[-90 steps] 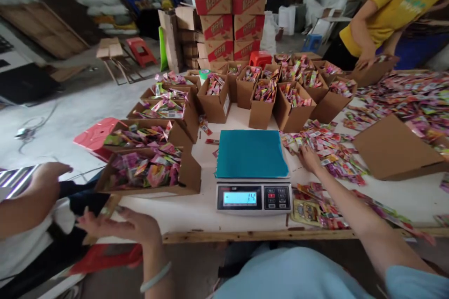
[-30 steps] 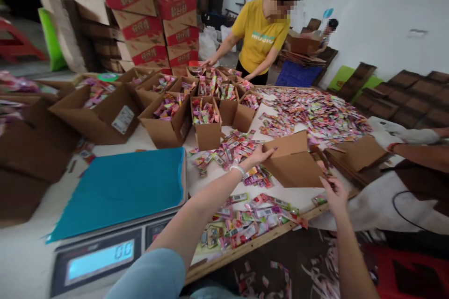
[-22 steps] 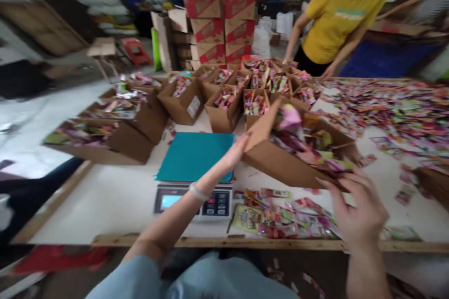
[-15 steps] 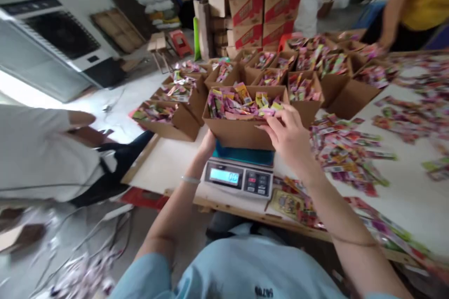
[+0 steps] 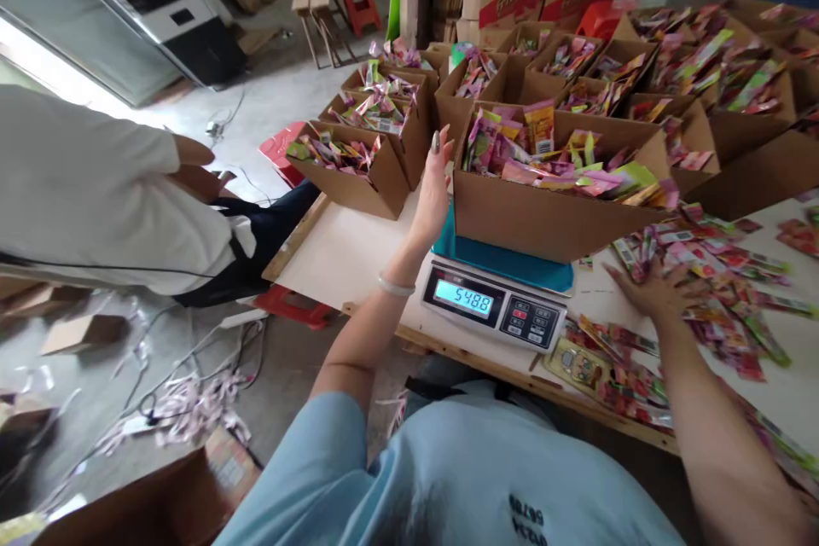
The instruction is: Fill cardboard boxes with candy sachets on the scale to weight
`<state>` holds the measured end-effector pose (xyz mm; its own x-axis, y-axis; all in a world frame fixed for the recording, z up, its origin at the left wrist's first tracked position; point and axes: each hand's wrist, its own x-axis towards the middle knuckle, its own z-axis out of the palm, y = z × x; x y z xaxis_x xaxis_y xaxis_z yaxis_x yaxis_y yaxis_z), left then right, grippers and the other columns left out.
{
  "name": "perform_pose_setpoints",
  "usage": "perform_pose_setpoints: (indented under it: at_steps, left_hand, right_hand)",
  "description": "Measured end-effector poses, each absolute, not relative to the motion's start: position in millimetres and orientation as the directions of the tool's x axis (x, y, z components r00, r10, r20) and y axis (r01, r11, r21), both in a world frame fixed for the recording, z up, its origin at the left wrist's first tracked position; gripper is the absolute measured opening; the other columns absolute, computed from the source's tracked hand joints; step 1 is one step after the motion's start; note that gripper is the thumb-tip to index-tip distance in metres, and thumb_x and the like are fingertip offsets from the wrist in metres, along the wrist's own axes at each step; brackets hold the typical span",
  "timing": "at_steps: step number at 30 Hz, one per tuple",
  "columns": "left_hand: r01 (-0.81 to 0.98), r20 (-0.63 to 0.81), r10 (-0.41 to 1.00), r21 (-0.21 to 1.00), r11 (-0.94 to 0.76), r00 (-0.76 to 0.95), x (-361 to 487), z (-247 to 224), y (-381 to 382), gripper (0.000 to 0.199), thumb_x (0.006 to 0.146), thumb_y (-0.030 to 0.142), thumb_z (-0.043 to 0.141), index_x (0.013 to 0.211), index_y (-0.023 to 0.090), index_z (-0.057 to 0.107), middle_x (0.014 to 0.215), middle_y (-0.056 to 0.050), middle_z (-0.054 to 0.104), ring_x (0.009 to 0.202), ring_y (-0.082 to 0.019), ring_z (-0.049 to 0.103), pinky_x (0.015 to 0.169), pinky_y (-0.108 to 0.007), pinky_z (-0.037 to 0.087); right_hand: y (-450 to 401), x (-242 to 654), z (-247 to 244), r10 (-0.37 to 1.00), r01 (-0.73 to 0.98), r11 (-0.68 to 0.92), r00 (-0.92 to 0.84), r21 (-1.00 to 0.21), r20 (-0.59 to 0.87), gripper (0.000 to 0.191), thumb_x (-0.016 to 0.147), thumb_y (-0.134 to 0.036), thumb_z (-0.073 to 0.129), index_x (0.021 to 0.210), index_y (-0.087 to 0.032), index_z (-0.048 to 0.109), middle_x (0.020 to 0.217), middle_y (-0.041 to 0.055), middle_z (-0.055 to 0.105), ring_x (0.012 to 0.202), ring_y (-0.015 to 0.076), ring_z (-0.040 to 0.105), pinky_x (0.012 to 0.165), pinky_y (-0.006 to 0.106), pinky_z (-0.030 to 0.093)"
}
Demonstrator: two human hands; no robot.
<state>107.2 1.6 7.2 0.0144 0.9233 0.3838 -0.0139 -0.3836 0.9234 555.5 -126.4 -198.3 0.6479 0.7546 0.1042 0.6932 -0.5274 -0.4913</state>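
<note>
A cardboard box (image 5: pixel 531 217) full of small pink, yellow and green packets (image 5: pixel 543 158) rests on the blue pan (image 5: pixel 512 260) of a digital scale (image 5: pixel 492 303), whose display is lit with digits. My left hand (image 5: pixel 433 192) is upright beside the box's left side, fingers stretched out and holding nothing; whether it touches the cardboard I cannot tell. To the right of the scale, my right hand (image 5: pixel 662 290) lies with spread fingers on a heap of loose packets (image 5: pixel 723 273) on the table.
More packet-filled boxes (image 5: pixel 355 166) stand to the left and behind. A yellowish packet (image 5: pixel 579 363) lies by the table's front edge (image 5: pixel 473 358). At left sits a person in a white shirt (image 5: pixel 95 188). Red stools (image 5: pixel 358 0), cables and an open carton (image 5: pixel 159 495) are on the floor.
My right hand has left the box's right side and come down onto the loose packets. My left hand has loosened from the box. The display has gone from zero to a larger number. The view has shifted.
</note>
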Motion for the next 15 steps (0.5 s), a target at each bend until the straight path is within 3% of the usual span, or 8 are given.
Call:
perform_pose_setpoints:
  at_steps: [3, 7, 10, 15]
  left_hand:
    - [-0.027, 0.335, 0.941, 0.942, -0.334, 0.056, 97, 17, -10, 0.070, 0.106, 0.073, 0.023, 0.158, 0.031, 0.046, 0.168, -0.006, 0.045, 0.163, -0.029, 0.034, 0.130, -0.051, 0.034]
    - [0.000, 0.315, 0.947, 0.949, -0.316, 0.056, 73, 27, -26, 0.079, 0.097, 0.084, 0.039, 0.152, 0.029, 0.053, 0.164, -0.009, 0.051, 0.162, -0.031, 0.036, 0.129, -0.050, 0.038]
    - [0.013, 0.323, 0.944, 0.946, -0.325, 0.061, 61, 28, -30, 0.076, 0.095, 0.083, 0.046, 0.149, 0.030, 0.056, 0.157, -0.009, 0.059, 0.157, -0.033, 0.044, 0.126, -0.051, 0.043]
    - [-0.010, 0.451, 0.886, 0.892, -0.453, 0.106, 67, 33, -23, 0.065, 0.097, 0.076, 0.052, 0.144, 0.032, 0.060, 0.158, -0.007, 0.058, 0.156, -0.033, 0.047, 0.127, -0.049, 0.042]
  right_hand:
    - [-114, 553, -206, 0.759, 0.733, -0.532, 0.635, -0.424, 0.145, 0.054, 0.078, -0.065, 0.061, 0.106, -0.019, 0.066, 0.152, 0.0356, 0.035, 0.145, 0.0574, 0.024, 0.101, 0.080, 0.018]
    - [-118, 571, -174, 0.835, 0.806, -0.465, 0.537, -0.366, 0.121, 0.020, 0.074, -0.040, 0.060, 0.079, -0.021, 0.059, 0.120, 0.0282, 0.055, 0.126, 0.0484, 0.046, 0.094, 0.069, 0.033]
    - [-135, 585, -150, 0.864, 0.835, -0.436, 0.493, -0.335, 0.106, 0.010, 0.074, -0.032, 0.055, 0.074, -0.022, 0.056, 0.098, 0.0217, 0.056, 0.108, 0.0419, 0.056, 0.086, 0.061, 0.039]
    - [-142, 587, -112, 0.825, 0.831, -0.452, 0.528, -0.326, 0.203, 0.015, 0.076, -0.021, 0.049, 0.078, -0.020, 0.064, 0.089, 0.0183, 0.059, 0.092, 0.0306, 0.060, 0.083, 0.049, 0.046]
